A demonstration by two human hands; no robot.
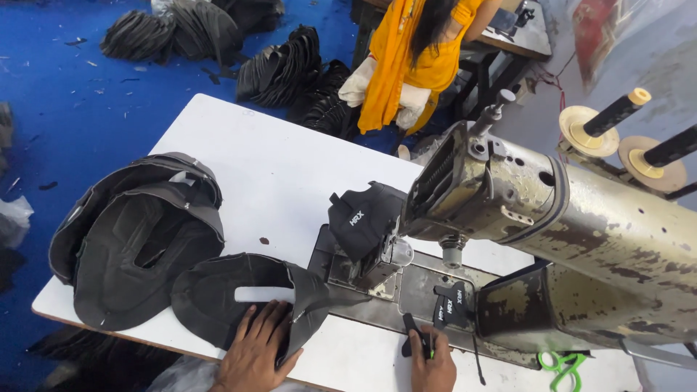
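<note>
— What does the head view show of the person's hands?

— The left hand (254, 352) lies flat, fingers spread, on a dark fabric piece (250, 294) with a pale slot-shaped cut-out, close to the near edge of the white tabletop (239, 156). It presses down on the cloth rather than gripping it. The right hand (433, 365) is further along the same near edge, its fingers closed on a small dark tool (415, 337) with a thin green part; what kind of tool cannot be told.

— And where does the fabric piece sit in relation to the machine?

— Its pointed end reaches onto the metal bed plate (417, 290) of the worn sewing machine (552, 218), just short of the needle area. A second dark padded piece (363, 218) with a small white label stands bunched up under the machine head, and a small black labelled tab (450, 306) lies on the plate just above the right hand.

— Anything else on the tabletop?

— A stack of similar dark shaped pieces (134, 239) sits toward the left edge, touching the piece under the left hand. Green-handled scissors (560, 363) lie at the near right, by the machine's base.

— Beyond the tabletop?

— Another person in a yellow garment (410, 51) stands past the far edge, and heaps of dark pieces (279, 65) lie on the blue floor (65, 101).
</note>
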